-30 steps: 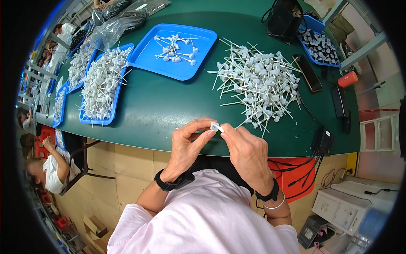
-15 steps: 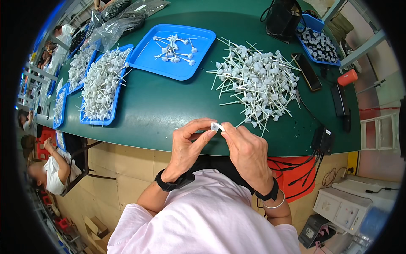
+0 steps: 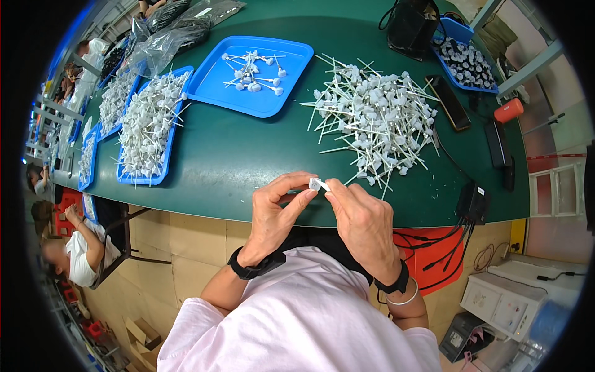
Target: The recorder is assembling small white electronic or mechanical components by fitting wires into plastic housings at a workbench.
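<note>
Close to the table's front edge, I hold a small white plastic piece (image 3: 315,184) between both hands. The thumb and index finger of my left hand (image 3: 276,208) pinch its blocky head. My right hand (image 3: 364,223) is closed on its other end, and its fingers hide most of that part. Beyond my right hand lies a big heap of white knob-headed pieces with thin stems (image 3: 378,118). Several similar pieces (image 3: 253,71) lie spread in a shallow blue tray (image 3: 211,96) beyond my left hand.
More blue trays piled with white pieces (image 3: 145,130) line the left side. On the right are a phone (image 3: 449,102), a black bag (image 3: 412,28), a red-orange cylinder (image 3: 509,110), a cabled black box (image 3: 472,203) and a tray of dark-and-white parts (image 3: 466,65). A person (image 3: 87,251) sits at left.
Both hands keep their hold at nearly the same place. The white piece looks slightly turned between the fingers.
</note>
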The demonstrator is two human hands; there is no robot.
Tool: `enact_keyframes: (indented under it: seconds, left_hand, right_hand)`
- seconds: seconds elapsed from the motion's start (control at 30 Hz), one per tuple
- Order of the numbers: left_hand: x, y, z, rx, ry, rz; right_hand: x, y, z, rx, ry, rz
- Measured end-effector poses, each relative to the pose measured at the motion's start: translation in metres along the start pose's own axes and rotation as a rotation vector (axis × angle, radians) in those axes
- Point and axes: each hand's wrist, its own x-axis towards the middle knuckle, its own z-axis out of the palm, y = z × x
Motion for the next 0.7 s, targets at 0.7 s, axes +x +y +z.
enact_keyframes:
  seconds: [0.7]
  left_hand:
    - [0.0015, -0.0011, 0.0035, 0.171, 0.060, 0.097]
  right_hand:
    - [0.0001, 0.0003, 0.0019, 0.006, 0.011, 0.014]
